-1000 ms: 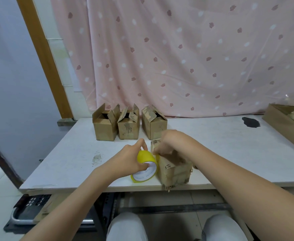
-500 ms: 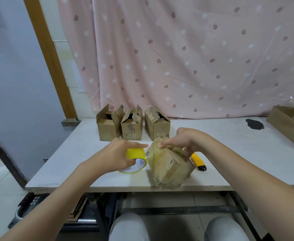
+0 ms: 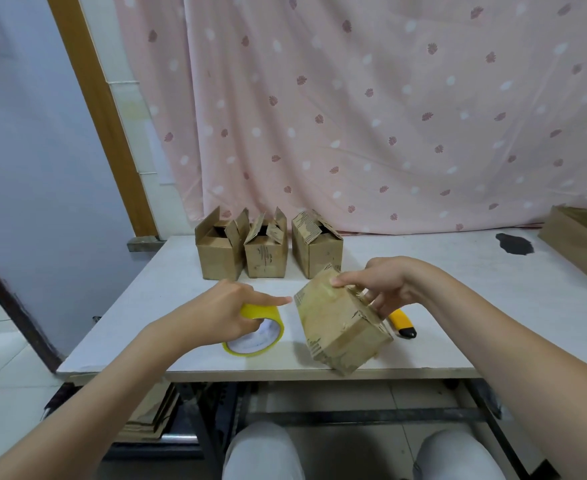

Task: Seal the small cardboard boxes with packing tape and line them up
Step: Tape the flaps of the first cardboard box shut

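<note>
A small cardboard box (image 3: 337,323) with glossy tape over it stands tilted near the white table's (image 3: 458,306) front edge. My right hand (image 3: 382,282) grips its top far corner, fingers curled around it. Left of the box, my left hand (image 3: 229,306) holds a yellow tape roll (image 3: 257,337) that rests on the table, with the forefinger stretched toward the box. Three small boxes with open flaps stand in a row at the back left: one (image 3: 217,251), a second (image 3: 266,252), a third (image 3: 316,247).
A yellow utility knife (image 3: 403,325) lies just right of the tilted box, partly hidden by it. A large open carton (image 3: 576,240) sits at the table's right edge, with a dark stain (image 3: 514,242) near it. A pink curtain hangs behind. Flat cardboard is stacked under the table.
My right hand has tipped the box from upright onto an edge and turned it. My left hand has drawn the tape roll leftward, away from the box. The knife has come into view.
</note>
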{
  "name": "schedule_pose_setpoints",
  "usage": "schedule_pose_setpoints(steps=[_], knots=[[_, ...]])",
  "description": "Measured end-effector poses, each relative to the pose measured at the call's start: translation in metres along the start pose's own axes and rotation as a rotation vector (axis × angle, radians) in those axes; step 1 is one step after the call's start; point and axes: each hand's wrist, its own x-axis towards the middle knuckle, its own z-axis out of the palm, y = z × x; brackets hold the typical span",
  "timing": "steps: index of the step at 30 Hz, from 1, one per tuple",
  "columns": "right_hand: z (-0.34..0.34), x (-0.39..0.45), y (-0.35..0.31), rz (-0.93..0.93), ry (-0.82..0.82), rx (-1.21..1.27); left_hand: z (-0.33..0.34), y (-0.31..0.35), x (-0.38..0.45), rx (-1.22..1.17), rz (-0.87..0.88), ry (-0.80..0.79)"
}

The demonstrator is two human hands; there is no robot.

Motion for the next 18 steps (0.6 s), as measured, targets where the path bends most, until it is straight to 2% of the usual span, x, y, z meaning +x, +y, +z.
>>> schedule_pose_setpoints(steps=[3, 10, 13, 16, 17, 18], knots=[[-0.004, -0.004, -0.002, 0.0, 0.022, -0.049, 0.014, 0.005, 0.01, 0.038, 0.017, -0.05], [-0.015, -0.011, 0.002, 0.012, 0.135, -0.134, 0.032, 0.022, 0.032, 0.011, 0.067, -0.003], [-0.007, -0.009, 0.008, -0.035, 0.277, -0.313, 0.036, 0.03, 0.04, 0.007, 0.07, 0.008], [0.012, -0.008, 0.018, -0.281, 0.608, -0.768, 0.039, 0.034, 0.047, 0.015, 0.052, 0.009], [0.022, -0.01, 0.022, -0.421, 0.618, -0.819, 0.039, 0.035, 0.048, 0.007, 0.041, 0.011], [0.031, -0.013, 0.027, -0.55, 0.547, -0.808, 0.038, 0.035, 0.049, -0.004, 0.027, 0.013]])
